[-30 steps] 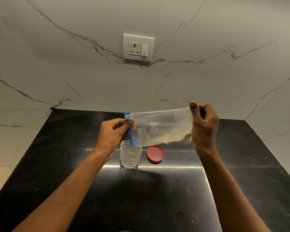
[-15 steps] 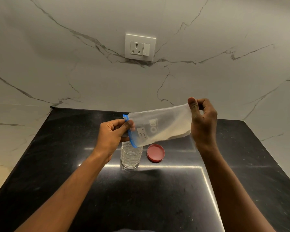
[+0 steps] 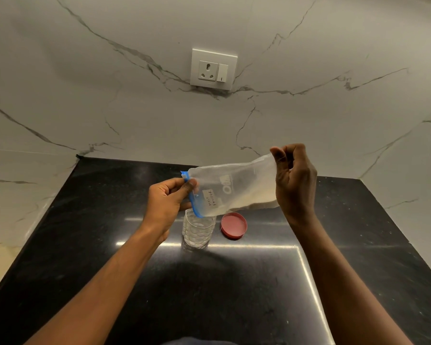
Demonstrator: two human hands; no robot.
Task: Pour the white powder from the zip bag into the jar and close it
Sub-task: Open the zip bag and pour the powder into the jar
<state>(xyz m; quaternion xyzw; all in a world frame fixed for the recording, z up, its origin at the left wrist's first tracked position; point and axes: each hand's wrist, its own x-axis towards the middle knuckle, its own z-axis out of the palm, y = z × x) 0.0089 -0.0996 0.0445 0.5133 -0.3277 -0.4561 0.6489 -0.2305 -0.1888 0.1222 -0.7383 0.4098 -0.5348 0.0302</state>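
A clear zip bag with a blue zip strip and a handwritten label hangs sideways in the air, its zip end lowest, just above the jar's open mouth. White powder lies along the bag's lower edge. My left hand pinches the blue zip end. My right hand pinches the bag's bottom corner and holds it higher than the zip end. The clear dimpled glass jar stands upright on the black counter under the bag. Its red lid lies flat on the counter just right of the jar.
A marble wall rises behind the counter and along both sides. A white socket with a switch is set in the back wall above the jar.
My right hand has lifted the bag's bottom end higher, tilting the bag more steeply toward the jar. The powder has slid along the lower edge toward the zip end. My left hand stays put.
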